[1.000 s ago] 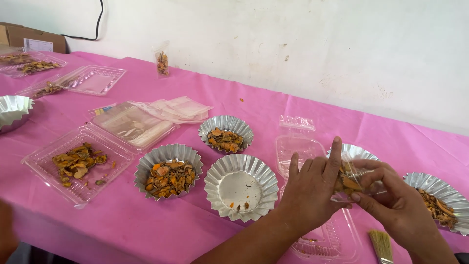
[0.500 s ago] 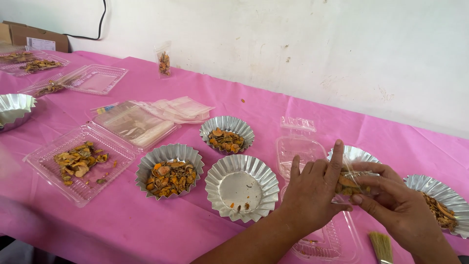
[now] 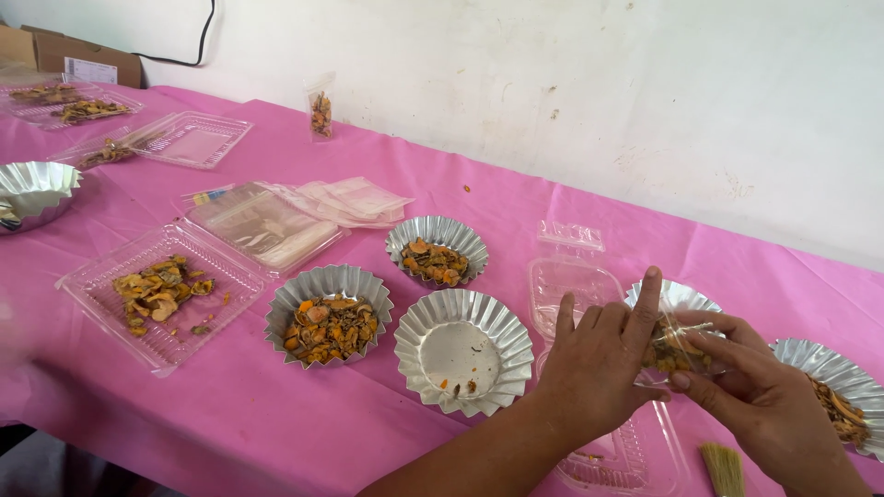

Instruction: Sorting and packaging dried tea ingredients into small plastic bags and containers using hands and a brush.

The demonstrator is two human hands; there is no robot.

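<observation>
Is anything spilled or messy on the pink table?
A little. A few orange crumbs lie loose on the pink cloth near the wall, outside any dish. The middle foil cup holds only scraps, while its neighbours are full. Nothing looks broken.

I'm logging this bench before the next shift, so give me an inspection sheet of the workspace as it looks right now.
Surface: table under a pink cloth, a few crumbs on it.
Job's things: small clear bag of dried pieces, held between both hands over a clear tray.
Clutter: nearly empty fluted foil cup; two filled foil cups; clear tray of orange dried pieces; stack of empty bags; small brush; standing filled bag.
Grippers: left hand and right hand both have a grip on the bag.
Cables: black cable on the wall.
Surroundings: stained white wall; cardboard box at far left.
</observation>
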